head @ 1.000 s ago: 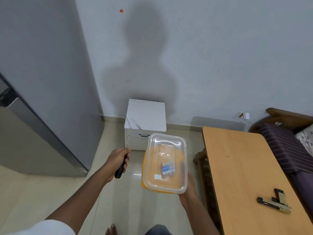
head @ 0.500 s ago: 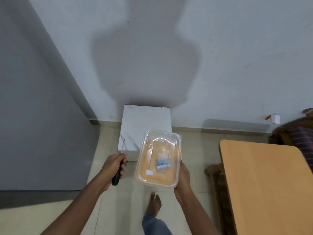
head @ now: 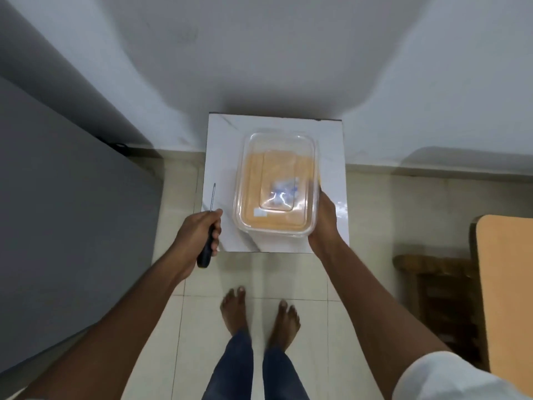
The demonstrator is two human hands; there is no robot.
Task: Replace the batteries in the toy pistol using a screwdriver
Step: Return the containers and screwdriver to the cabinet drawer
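The person stands in front of a small white stand by the wall, with both hands busy. The left hand has its fingers clamped around the black handle of the screwdriver, whose thin shaft points away from the body. The right hand grips the near right corner of a clear lidded container with an orange base, held over the top of the stand; I cannot tell if it touches the stand. Inside it lies a blurred blue and white pack, probably the new batteries.

The toy pistol, the main thing of the task, is not in view now. So I judge the step is only fetching or carrying the supplies, and the screw work is not begun. The next move calls for bringing container and screwdriver to the pistol and opening the lid.

A corner of a wooden counter shows at the right, with a dark wooden chair beside it that may narrow the way. A grey cabinet stands at the left. The feet are bare on the tiled floor.
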